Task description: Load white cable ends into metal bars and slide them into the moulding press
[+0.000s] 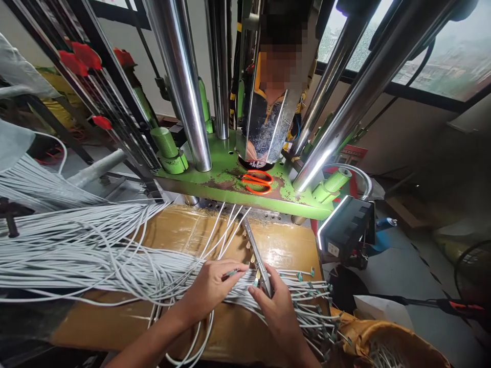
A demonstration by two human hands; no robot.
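Note:
My left hand [213, 286] is closed in a pinch on a white cable's small green-and-metal connector [231, 273], left of a narrow metal bar. My right hand [278, 305] grips the near end of that metal bar [253, 244], thumb on its left side and fingers behind it. Several small gold-coloured pieces [247, 245] stick out along the bar's left edge, with a greenish tip by my right thumb. The bar's far end lies under the green press plate [215, 190]. Loose white cables [153, 266] run beneath both hands.
Orange-handled scissors [258, 180] lie on the press plate, between shiny steel columns [183, 92]. Cable ends with green connectors [314, 291] spread over the brown worktop [169, 230]. A lit lamp [347, 227] stands at right, above an orange-brown bag [368, 332]. A person's reflection shows in the central column.

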